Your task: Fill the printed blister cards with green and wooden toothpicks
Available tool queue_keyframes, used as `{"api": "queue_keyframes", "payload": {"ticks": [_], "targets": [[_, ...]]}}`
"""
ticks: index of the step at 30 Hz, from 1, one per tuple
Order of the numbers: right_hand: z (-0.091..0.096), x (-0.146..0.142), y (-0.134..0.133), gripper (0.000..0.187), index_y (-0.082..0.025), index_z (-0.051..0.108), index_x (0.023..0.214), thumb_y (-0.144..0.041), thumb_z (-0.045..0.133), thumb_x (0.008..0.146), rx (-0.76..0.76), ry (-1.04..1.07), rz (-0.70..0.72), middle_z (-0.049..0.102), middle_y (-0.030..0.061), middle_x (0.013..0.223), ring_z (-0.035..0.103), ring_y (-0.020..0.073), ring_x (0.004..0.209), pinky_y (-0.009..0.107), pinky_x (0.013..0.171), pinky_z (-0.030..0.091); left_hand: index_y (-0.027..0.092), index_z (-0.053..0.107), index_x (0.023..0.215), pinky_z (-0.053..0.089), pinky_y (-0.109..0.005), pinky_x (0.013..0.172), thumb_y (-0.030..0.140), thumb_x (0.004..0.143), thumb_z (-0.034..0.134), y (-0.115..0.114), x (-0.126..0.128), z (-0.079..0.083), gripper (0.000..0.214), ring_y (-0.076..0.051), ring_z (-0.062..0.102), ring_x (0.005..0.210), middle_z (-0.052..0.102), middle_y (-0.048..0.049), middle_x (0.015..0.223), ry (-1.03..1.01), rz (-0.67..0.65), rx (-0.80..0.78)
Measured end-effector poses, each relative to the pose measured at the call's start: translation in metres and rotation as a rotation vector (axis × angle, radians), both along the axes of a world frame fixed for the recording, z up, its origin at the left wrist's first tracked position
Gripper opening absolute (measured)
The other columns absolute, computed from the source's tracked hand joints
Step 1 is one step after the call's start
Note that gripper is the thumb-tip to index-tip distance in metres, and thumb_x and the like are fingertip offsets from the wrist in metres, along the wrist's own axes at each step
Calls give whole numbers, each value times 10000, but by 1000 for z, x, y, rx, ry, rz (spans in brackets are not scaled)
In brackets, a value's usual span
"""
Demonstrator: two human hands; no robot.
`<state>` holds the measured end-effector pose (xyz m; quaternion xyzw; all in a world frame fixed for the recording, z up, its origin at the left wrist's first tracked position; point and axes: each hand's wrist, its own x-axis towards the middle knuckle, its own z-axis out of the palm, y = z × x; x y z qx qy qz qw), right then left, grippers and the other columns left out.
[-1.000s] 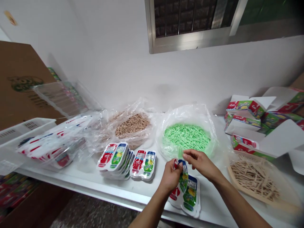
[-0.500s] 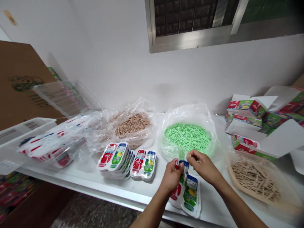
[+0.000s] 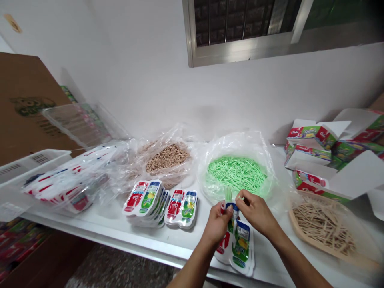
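My left hand point(image 3: 216, 224) is closed on a small printed candy-style packet point(image 3: 232, 207), held upright above the table. Thin green sticks point(image 3: 228, 194) poke out of its top. Close beside that top edge, my right hand point(image 3: 255, 210) has thumb and fingers pinched together; what is between them, if anything, is too small to make out. Below the hands lie red and green twin packs point(image 3: 241, 246), partly covered by my left hand. Behind them a clear bag of green sticks point(image 3: 237, 172) stands open.
A stack of twin packs point(image 3: 144, 200) and one pack point(image 3: 181, 208) lie to the left. Behind is a bag of brown sticks point(image 3: 168, 158). At right are a tray of brown sticks point(image 3: 324, 228) and open printed boxes point(image 3: 312, 138). A white basket point(image 3: 36, 160) stands far left.
My right hand has shifted slightly left, closer to the packet's top. My left hand keeps its hold with little movement.
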<state>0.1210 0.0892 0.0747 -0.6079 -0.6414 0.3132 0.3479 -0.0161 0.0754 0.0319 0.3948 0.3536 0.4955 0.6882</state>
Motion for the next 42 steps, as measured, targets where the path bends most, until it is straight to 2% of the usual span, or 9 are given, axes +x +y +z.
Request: {"api": "queue_keyframes", "payload": {"ticks": [5,12,17,20,24,29,34,40,42], "targets": [[-5,0,1,245,-214,632,875,-428,530,815,21,187,57,649,9,802,548,162,673,241,605,409,132,586,759,370,-241,595,515,751,642,1,1,6,387,-100,442,538,541,8,608,21,-37,48],[-7,-1,2,328,-188,607,698,-473,511,830,32,194,77,569,-8,635,497,147,604,233,560,382,132,596,752,396,-254,625,436,739,681,-2,2,7,316,-120,475,562,543,4,580,-21,-28,6],[-4,1,-3,231,-212,505,627,-363,503,801,53,32,-40,464,-41,522,436,132,515,236,508,337,129,605,739,396,-254,621,446,738,679,-3,2,8,326,-126,494,568,575,-13,612,-52,-48,-7],[-3,3,-5,191,-212,531,659,-339,495,798,53,38,-12,535,-23,595,486,143,568,244,563,383,129,615,740,397,-257,622,452,719,694,-3,3,8,333,-117,467,557,561,-10,611,-28,-64,-3],[-3,3,-4,287,-205,614,840,-473,517,811,40,164,24,644,23,796,546,166,653,255,595,425,138,618,723,409,-265,638,484,680,714,-3,5,7,361,-119,446,558,527,0,591,59,-39,-2],[-2,0,-4,303,-198,599,727,-476,518,814,25,160,26,587,2,650,519,153,590,246,549,404,130,615,764,413,-271,667,457,706,703,-2,4,5,343,-117,456,579,536,-4,629,21,-62,-1],[1,4,-7,155,-218,512,665,-313,496,787,26,43,-31,513,-36,533,492,140,524,239,517,378,123,616,774,402,-263,657,424,750,675,-4,2,7,308,-127,497,593,579,-21,645,-58,-84,-5],[2,7,-3,290,-224,633,918,-468,513,815,19,248,99,681,32,866,601,187,711,269,596,469,126,605,745,398,-260,596,446,730,686,-6,4,10,330,-126,502,529,580,-19,583,-38,-128,-49],[2,5,-3,327,-223,635,903,-511,499,824,-1,305,129,678,33,851,602,190,707,273,583,474,125,604,735,405,-263,595,451,714,698,-6,5,10,340,-124,504,517,586,-20,576,-34,-133,-62]]}}
